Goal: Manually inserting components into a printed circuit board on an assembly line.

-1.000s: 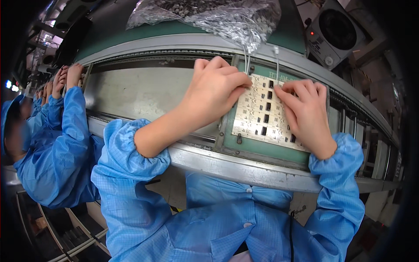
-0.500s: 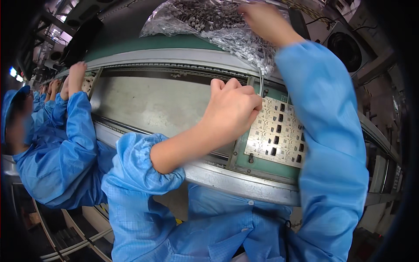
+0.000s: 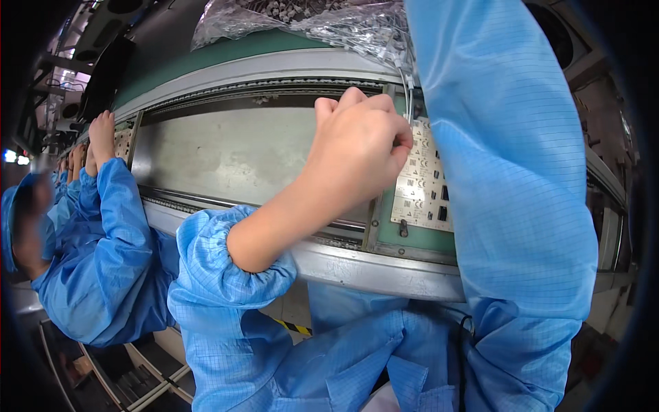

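My left hand (image 3: 360,141) is closed in a pinch at the left edge of a pale circuit board panel (image 3: 419,196), its fingertips partly turned from sight. Thin white wires (image 3: 408,103) run down into its fingers from a clear plastic bag (image 3: 316,24) heaped with grey-white leads. Black rectangular parts stand in a row on the panel. My right arm in its blue sleeve (image 3: 508,151) reaches up past the top of the picture and covers the panel's right side. The right hand itself is out of sight.
The panel sits on a green base between the metal rails (image 3: 384,275) of a conveyor line. Left of it lies a wide metal plate (image 3: 226,151). A co-worker in blue (image 3: 103,261) works at the line on the left, with other people's hands beyond.
My right hand was over the bag of leads and has passed out of view at the top. My left hand keeps its pinch by the panel. The whole view has shifted slightly.
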A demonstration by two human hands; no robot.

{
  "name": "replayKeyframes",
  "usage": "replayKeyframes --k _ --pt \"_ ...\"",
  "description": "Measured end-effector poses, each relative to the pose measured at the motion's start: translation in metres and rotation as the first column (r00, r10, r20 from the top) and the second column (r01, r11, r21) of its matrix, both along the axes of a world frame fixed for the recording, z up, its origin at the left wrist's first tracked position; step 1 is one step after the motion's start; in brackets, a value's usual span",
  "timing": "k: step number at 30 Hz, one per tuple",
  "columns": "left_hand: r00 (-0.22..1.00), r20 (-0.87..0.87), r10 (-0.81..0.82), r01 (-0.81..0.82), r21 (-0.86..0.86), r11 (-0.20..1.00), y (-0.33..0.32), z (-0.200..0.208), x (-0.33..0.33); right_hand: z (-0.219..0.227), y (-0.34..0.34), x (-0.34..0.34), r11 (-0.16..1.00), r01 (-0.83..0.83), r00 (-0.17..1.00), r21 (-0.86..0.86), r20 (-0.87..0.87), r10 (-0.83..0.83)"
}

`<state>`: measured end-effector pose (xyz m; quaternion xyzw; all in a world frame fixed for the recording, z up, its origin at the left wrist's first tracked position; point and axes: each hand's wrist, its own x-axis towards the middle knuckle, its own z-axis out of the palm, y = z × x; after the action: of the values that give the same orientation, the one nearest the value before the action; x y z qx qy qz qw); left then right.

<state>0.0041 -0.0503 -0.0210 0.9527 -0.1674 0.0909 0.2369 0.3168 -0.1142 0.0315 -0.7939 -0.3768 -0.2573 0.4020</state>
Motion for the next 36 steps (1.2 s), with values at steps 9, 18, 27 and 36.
replayKeyframes --k 9,18,27,36 --pt "0.996 0.09 -0.009 0.002 0.079 0.997 -0.001 -0.006 -0.002 0.055 -0.068 -0.024 0.854 -0.106 0.868 0.509 -0.372 0.33" --pt "0.954 0.287 -0.086 0.018 0.233 0.972 -0.007 -0.007 -0.004 0.034 -0.097 -0.045 0.935 -0.203 0.809 0.29 -0.489 0.327" --pt "0.94 0.314 -0.131 0.033 0.299 0.954 -0.014 -0.004 -0.001 0.035 -0.162 -0.143 0.959 -0.08 0.79 0.272 -0.57 0.227" --pt "0.975 0.216 -0.05 -0.009 0.266 0.964 -0.006 -0.002 -0.002 -0.044 -0.272 -0.211 0.985 -0.155 0.816 0.074 -0.553 0.17"
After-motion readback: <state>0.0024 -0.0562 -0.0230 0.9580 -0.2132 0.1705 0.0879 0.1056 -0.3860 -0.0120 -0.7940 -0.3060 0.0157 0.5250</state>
